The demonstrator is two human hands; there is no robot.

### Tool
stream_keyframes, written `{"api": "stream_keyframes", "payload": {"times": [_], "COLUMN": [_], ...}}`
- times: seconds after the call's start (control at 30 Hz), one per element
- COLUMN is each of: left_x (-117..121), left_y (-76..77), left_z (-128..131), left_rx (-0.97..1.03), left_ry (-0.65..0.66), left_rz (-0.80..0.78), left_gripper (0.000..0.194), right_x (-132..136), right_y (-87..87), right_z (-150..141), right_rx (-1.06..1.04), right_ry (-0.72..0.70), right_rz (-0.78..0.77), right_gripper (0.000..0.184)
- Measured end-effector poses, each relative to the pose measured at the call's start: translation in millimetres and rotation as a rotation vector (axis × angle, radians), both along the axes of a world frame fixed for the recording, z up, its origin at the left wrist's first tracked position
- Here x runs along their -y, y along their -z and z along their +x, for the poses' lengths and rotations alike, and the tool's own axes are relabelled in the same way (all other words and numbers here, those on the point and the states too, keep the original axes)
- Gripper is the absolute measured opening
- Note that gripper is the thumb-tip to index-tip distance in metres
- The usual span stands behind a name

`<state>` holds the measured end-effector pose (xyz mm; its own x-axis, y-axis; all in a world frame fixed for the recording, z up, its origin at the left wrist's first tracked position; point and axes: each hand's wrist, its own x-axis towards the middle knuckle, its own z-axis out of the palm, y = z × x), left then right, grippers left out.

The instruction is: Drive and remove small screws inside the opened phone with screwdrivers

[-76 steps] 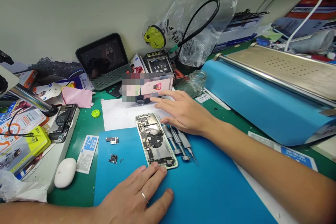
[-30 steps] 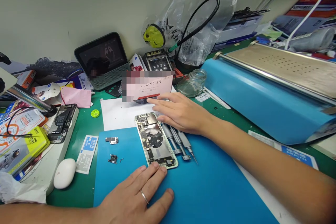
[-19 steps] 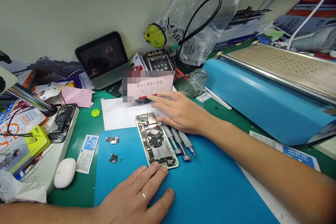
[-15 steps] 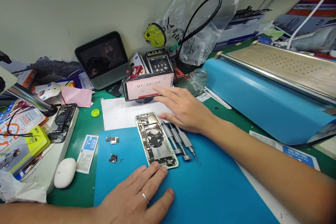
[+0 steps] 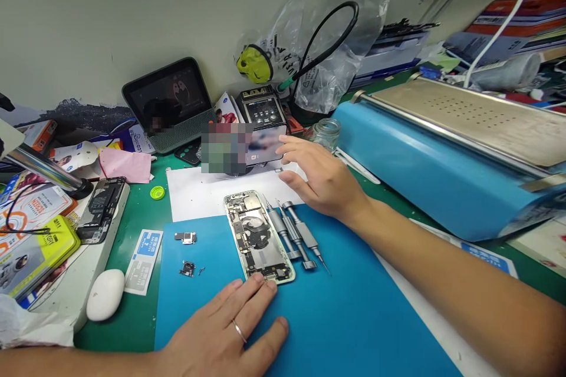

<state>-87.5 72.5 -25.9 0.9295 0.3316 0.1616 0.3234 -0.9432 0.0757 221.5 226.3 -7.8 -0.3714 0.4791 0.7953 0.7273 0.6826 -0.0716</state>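
Observation:
An opened phone (image 5: 259,235) with its inner boards and coil showing lies on the blue mat (image 5: 345,312). My left hand (image 5: 230,324) rests flat with spread fingers, two fingertips at the phone's near edge. In the air near the right end of a propped-up phone (image 5: 267,144) is my right hand (image 5: 325,177), fingers apart and holding nothing. I cannot tell whether it touches that screen, part of which is blurred. Several screwdrivers (image 5: 294,235) lie beside the opened phone. Left of it are a small metal-shielded part (image 5: 186,238) and a small black part (image 5: 187,269) with tiny screws.
A blue machine with a perforated metal plate (image 5: 469,109) fills the right side. A glass jar (image 5: 326,132) and a soldering station (image 5: 264,111) stand at the back. Leftward are a white earbud case (image 5: 105,294), a phone shell (image 5: 104,209) and a smart display (image 5: 174,103).
The propped-up phone's screen has switched from a timer to a different, partly blurred picture. My right hand has drawn slightly back to the right. My left hand stays in place.

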Motion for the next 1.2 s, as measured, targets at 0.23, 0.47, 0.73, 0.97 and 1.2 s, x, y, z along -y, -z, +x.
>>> {"api": "stream_keyframes", "payload": {"times": [0.23, 0.47, 0.73, 0.97, 1.2], "left_x": [-2.5, 0.3, -7.5, -1.4, -2.7], "left_y": [-5.3, 2.6, -21.6, -3.8, -6.2], "left_z": [1.3, 0.7, 1.0, 1.4, 0.7], "left_rx": [-0.002, 0.021, -0.051, -0.007, 0.008], "left_ry": [0.008, -0.004, 0.041, 0.003, 0.011], "left_rz": [0.011, 0.001, 0.0, -0.019, 0.004], "left_gripper": [0.088, 0.087, 0.081, 0.092, 0.084], "right_x": [-0.3, -2.0, -3.7, 0.8, 2.3], "right_y": [0.1, 1.0, -1.6, -0.9, -1.4], "right_z": [0.4, 0.8, -1.7, 0.7, 0.1], "right_rx": [-0.014, -0.02, -0.025, -0.046, 0.01], "right_ry": [-0.008, -0.011, -0.051, -0.014, 0.005], "right_rz": [-0.027, -0.044, -0.065, -0.014, -0.003], "right_gripper": [0.027, 0.03, 0.032, 0.029, 0.02]}}
